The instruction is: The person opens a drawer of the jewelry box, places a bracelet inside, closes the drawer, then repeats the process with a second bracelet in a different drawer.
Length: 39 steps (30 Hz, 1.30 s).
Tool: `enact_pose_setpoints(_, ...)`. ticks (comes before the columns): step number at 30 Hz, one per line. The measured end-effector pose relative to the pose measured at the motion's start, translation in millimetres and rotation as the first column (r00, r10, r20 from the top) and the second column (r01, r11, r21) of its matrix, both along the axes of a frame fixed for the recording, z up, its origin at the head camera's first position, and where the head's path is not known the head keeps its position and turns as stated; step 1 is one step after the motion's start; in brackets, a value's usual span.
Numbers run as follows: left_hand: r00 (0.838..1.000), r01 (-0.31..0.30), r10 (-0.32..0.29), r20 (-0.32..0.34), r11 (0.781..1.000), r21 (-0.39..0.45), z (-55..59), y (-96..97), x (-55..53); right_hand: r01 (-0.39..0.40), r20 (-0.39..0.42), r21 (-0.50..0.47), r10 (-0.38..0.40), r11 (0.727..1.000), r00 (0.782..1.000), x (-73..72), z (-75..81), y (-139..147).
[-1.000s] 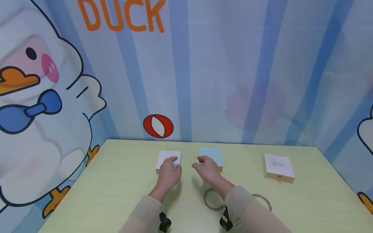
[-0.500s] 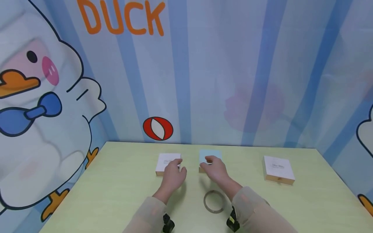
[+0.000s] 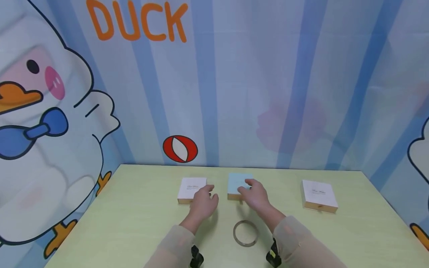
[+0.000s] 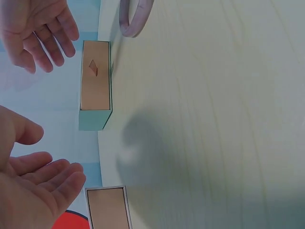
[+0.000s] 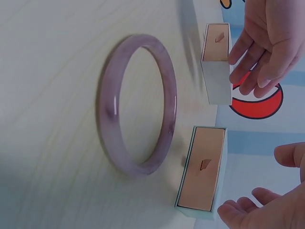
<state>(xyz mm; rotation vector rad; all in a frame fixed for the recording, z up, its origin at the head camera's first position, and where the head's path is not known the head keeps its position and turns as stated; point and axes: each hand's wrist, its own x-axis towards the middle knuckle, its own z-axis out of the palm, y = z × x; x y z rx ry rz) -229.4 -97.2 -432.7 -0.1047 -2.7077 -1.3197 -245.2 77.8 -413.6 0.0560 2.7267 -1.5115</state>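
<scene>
My left hand (image 3: 203,204) hovers over the table just right of a white box (image 3: 189,187), overlapping its corner in the head view. The fingers are loosely bent and hold nothing. My right hand (image 3: 256,198), also holding nothing, is at the right side of a light blue box (image 3: 236,184), thumb and fingers spread apart. This box has a tan drawer front (image 5: 202,167) with a small pull tab. Nearer to me lies a mauve-grey bangle (image 3: 246,245), flat on the table; the right wrist view shows the bangle (image 5: 109,105) large, with a glossy, marbled surface.
Another white box (image 3: 320,193) with small print on its lid stands at the right. Behind the pale wood-grain table (image 3: 134,208) hangs a blue striped backdrop (image 3: 231,93) with a cartoon duck. A camera is strapped at each wrist.
Both hands have shifted to the right, uncovering more of the left white box, the blue box and the bangle. A second ring, partly visible earlier beside the right sleeve, is now hidden.
</scene>
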Motion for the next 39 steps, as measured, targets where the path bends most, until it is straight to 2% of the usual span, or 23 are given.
enact_pose_setpoints(4, 1.000, 0.027, -0.027, 0.015, 1.000, -0.005, -4.3, 3.0, -2.1, 0.006, 0.012, -0.009, -0.005, 1.000, 1.000, 1.4, -1.9, 4.5)
enact_pose_setpoints(13, 0.995, 0.101, -0.101, -0.001, 0.995, -0.018, -11.1, 10.7, -7.5, 0.035, 0.025, -0.032, -0.034, 0.999, 0.999, 0.2, -6.4, 10.8)
enact_pose_setpoints(19, 0.989, 0.148, -0.148, 0.029, 0.989, -0.025, -11.7, 17.0, -9.1, 0.059, 0.024, -0.005, -0.058, 0.998, 0.998, -1.4, -10.7, 14.9)
enact_pose_setpoints(28, 0.983, 0.172, -0.171, 0.073, 0.985, -0.011, -12.6, 24.5, -9.2, 0.068, 0.066, 0.022, -0.069, 0.997, 0.995, -0.1, -14.6, 20.0)
enact_pose_setpoints(35, 0.979, 0.199, -0.198, 0.050, 0.980, -0.009, -13.6, 30.3, -9.6, 0.069, 0.074, 0.021, -0.070, 0.997, 0.995, -2.4, -18.7, 22.6)
enact_pose_setpoints(39, 0.980, 0.190, -0.190, 0.053, 0.982, -0.007, -14.5, 33.0, -9.3, 0.070, 0.081, 0.019, -0.071, 0.997, 0.994, -3.3, -20.5, 23.3)
